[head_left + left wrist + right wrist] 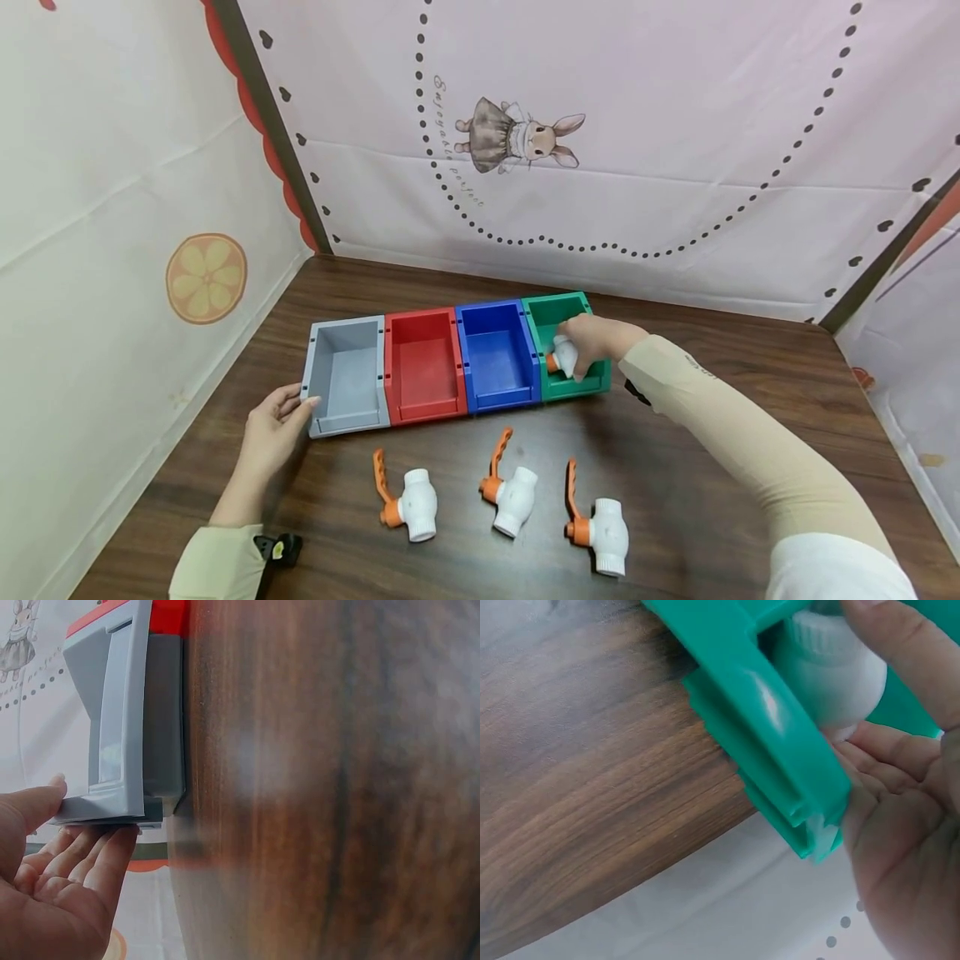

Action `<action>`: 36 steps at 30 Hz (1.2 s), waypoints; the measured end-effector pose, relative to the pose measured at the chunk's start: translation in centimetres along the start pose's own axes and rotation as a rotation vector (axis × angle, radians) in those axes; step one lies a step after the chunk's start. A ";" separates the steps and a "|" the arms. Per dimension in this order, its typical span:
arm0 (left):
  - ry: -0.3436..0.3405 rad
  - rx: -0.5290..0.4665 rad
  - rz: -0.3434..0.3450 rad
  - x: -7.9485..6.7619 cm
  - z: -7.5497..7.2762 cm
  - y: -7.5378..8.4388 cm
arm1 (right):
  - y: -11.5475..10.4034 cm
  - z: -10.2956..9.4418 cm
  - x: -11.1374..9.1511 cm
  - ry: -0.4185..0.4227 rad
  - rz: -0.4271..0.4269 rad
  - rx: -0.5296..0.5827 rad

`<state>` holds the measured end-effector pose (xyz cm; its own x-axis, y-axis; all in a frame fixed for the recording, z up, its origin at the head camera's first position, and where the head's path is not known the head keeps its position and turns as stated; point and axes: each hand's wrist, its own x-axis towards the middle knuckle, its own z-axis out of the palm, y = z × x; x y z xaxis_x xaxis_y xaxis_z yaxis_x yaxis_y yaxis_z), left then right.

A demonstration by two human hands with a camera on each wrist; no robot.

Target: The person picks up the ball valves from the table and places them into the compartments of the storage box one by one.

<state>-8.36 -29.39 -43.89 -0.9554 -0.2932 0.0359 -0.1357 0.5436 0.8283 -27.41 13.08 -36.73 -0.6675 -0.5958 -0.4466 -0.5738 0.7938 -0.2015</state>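
My right hand (600, 336) reaches into the green bin (592, 387) and grips a white ball valve (564, 354) with an orange part showing at its left. In the right wrist view, the thumb and fingers lie around the valve's white body (832, 675), just inside the green wall (754, 712). Most of its handle is hidden. My left hand (270, 429) holds the outer left side of the grey bin (352, 379). The left wrist view has the thumb over the grey rim (105, 806) and the fingers against its outside.
Red (423, 367) and blue (497, 358) bins stand between the grey and green ones in a joined row. Three more white valves with orange handles, left (420, 504), middle (516, 500) and right (610, 537), lie in front. Printed cloth (637, 200) hangs behind the wooden table (712, 500).
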 end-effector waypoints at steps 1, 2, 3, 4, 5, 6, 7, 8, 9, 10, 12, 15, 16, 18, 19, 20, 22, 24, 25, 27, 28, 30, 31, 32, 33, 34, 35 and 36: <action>0.002 0.000 0.005 0.0 0.0 0.1 | 0.0 -0.1 0.0 -0.005 0.006 -0.007; 0.003 0.002 0.010 0.1 0.0 0.1 | -0.1 -0.1 0.0 -0.012 0.014 -0.017; 0.003 0.004 0.014 0.1 0.1 0.2 | -0.1 -0.2 0.0 -0.021 0.023 -0.024; 0.003 0.003 0.017 0.2 0.1 0.3 | -0.1 -0.4 0.0 -0.030 0.031 -0.030; 0.004 0.003 0.018 0.2 0.1 0.3 | -0.1 -0.4 0.1 -0.037 0.036 -0.034; 0.005 0.003 0.016 0.2 0.1 0.3 | -0.1 -0.5 0.0 -0.041 0.039 -0.035; 0.008 0.003 0.016 0.2 0.1 0.4 | -0.1 -0.6 0.0 -0.042 0.043 -0.032; 0.012 0.003 0.014 0.2 0.1 0.4 | -0.1 -0.6 0.0 -0.040 0.041 -0.029; 0.017 0.004 0.012 0.3 0.1 0.4 | -0.1 -0.6 0.0 -0.034 0.037 -0.025; 0.022 0.002 0.012 0.3 0.1 0.4 | -0.1 -0.6 -0.1 -0.026 0.031 -0.022; 0.028 0.002 0.012 0.4 0.0 0.5 | -0.1 -0.6 -0.2 -0.003 0.013 -0.018; 0.022 0.001 0.008 0.4 -0.1 0.5 | -0.1 -0.4 -0.4 0.030 -0.010 -0.002; 0.016 -0.002 0.006 0.4 -0.1 0.5 | -0.1 -0.3 -0.5 0.038 -0.014 0.004; 0.007 -0.001 -0.004 0.2 -0.2 0.5 | -0.1 -0.1 -0.6 0.048 -0.022 0.013; 0.005 0.000 -0.011 0.2 -0.2 0.5 | -0.1 0.0 -0.6 0.053 -0.024 0.016; 0.004 -0.001 -0.016 0.1 -0.2 0.5 | -0.1 0.1 -0.6 0.055 -0.026 0.017; 0.005 -0.001 -0.022 0.0 -0.1 0.4 | -0.1 0.2 -0.7 0.062 -0.031 0.011; 0.010 -0.002 -0.023 0.0 -0.1 0.3 | -0.1 0.3 -0.7 0.066 -0.033 0.005; 0.012 -0.003 -0.022 0.0 0.0 0.2 | -0.2 0.3 -0.7 0.068 -0.033 0.007; 0.016 -0.011 -0.019 0.0 0.0 0.1 | -0.2 0.4 -0.8 0.071 -0.031 0.011; 0.016 -0.015 -0.017 0.0 0.0 0.0 | -0.2 0.5 -0.8 0.072 -0.029 0.013; 0.017 -0.024 -0.014 0.0 0.1 0.0 | -0.2 0.6 -0.8 0.073 -0.025 0.030; 0.016 -0.026 -0.012 0.0 0.1 0.0 | -0.2 0.7 -0.8 0.076 -0.027 0.037; 0.016 -0.026 -0.011 0.0 0.1 0.0 | -0.2 0.7 -0.9 0.078 -0.024 0.048; 0.016 -0.022 -0.009 0.0 0.1 0.0 | -0.2 0.8 -1.0 0.081 -0.022 0.061; 0.015 -0.017 -0.009 0.0 0.1 0.1 | -0.2 0.9 -1.1 0.086 -0.023 0.073; 0.014 -0.013 -0.010 0.0 0.1 0.1 | -0.2 1.0 -1.2 0.092 -0.024 0.086; 0.013 -0.007 -0.009 0.0 0.1 0.2 | -0.2 1.1 -1.3 0.102 -0.029 0.093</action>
<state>-8.36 -29.22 -43.80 -0.9507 -0.3082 0.0352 -0.1427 0.5351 0.8327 -25.92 13.87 -37.02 -0.6986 -0.6245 -0.3491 -0.5503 0.7809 -0.2956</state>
